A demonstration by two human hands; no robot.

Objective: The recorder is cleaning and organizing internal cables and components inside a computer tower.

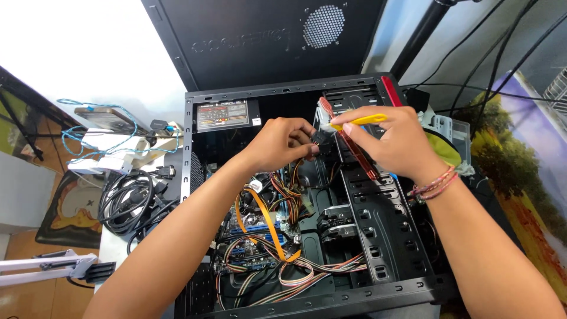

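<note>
An open black computer case (378,283) lies on its side in front of me, full of coloured wires. My left hand (277,142) pinches a small black connector (319,139) on a bundle of wires at the upper middle of the case. My right hand (390,142) holds a yellow-handled tool (363,120) against a red flat cable (354,150) beside the drive bays. An orange flat cable (266,221) loops over the blue motherboard (254,221) below my hands.
The power supply (223,115) sits in the case's upper left corner. The removed black side panel (260,35) leans behind the case. Coiled black cables (127,201) and a blue wire (112,133) lie to the left. A white clamp (59,266) is at lower left.
</note>
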